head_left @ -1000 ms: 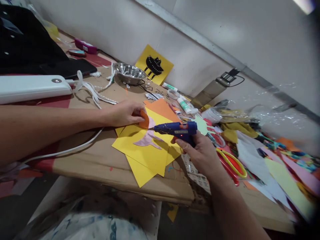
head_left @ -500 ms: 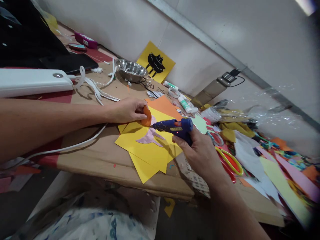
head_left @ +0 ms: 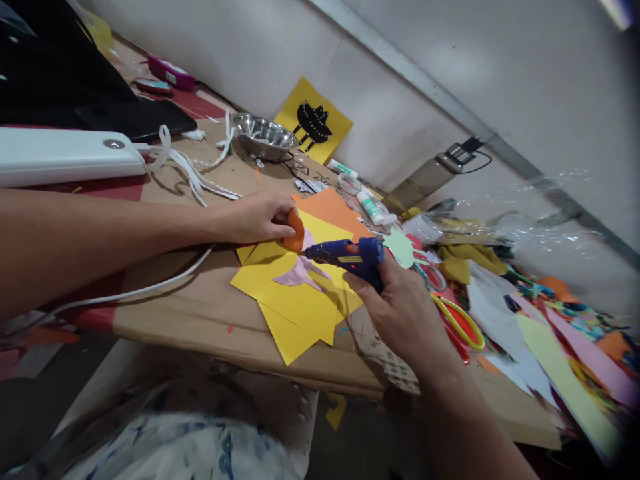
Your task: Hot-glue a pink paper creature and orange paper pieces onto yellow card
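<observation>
Currently R hand [head_left: 400, 303] wrapped tight around blue glue gun [head_left: 350, 255] grip, fingers fully closed. Gun long axis approx horizontal, nozzle pointing left, tip just beside orange paper piece [head_left: 295, 230]. L hand [head_left: 255, 217] pinches that piece, thumb + fingers closed on it, lifted edge-up over pink cutout [head_left: 300, 273] on yellow sheets [head_left: 290, 300]. Gun sits above the sheets, on cardboard top [head_left: 200, 313]. Scissors [head_left: 457, 323] lie right of R hand.

Cardboard-covered table [head_left: 200, 313] under yellow paper sheets [head_left: 295, 300], steel bowl [head_left: 263, 135], scissors [head_left: 457, 323]
</observation>
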Action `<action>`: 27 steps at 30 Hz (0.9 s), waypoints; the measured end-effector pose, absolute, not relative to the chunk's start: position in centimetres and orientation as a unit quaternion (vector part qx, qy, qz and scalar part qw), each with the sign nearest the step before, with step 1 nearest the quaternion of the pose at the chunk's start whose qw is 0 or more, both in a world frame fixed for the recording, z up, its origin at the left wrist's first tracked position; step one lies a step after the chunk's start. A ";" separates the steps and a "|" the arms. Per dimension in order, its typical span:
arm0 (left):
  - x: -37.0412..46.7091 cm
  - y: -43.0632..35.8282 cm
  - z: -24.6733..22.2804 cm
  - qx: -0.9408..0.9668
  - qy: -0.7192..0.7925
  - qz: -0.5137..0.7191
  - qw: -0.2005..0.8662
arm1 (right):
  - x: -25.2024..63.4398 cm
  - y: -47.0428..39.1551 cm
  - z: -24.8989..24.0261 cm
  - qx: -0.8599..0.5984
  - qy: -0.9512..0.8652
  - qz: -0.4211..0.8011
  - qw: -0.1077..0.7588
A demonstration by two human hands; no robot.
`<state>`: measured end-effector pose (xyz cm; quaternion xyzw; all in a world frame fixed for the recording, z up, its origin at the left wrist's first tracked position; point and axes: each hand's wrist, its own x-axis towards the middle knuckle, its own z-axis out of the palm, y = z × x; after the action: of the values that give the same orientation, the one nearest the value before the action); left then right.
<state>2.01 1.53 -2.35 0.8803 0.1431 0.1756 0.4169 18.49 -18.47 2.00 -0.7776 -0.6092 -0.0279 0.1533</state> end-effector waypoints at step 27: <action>2.2 2.1 -2.9 0.881 0.124 0.186 0.416 | 18.2 -18.9 2.1 -0.768 -0.616 0.006 0.174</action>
<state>2.16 2.13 -2.89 0.8814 0.1239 0.1860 0.4161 18.21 -18.93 2.07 -0.7680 -0.6163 0.0057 0.1741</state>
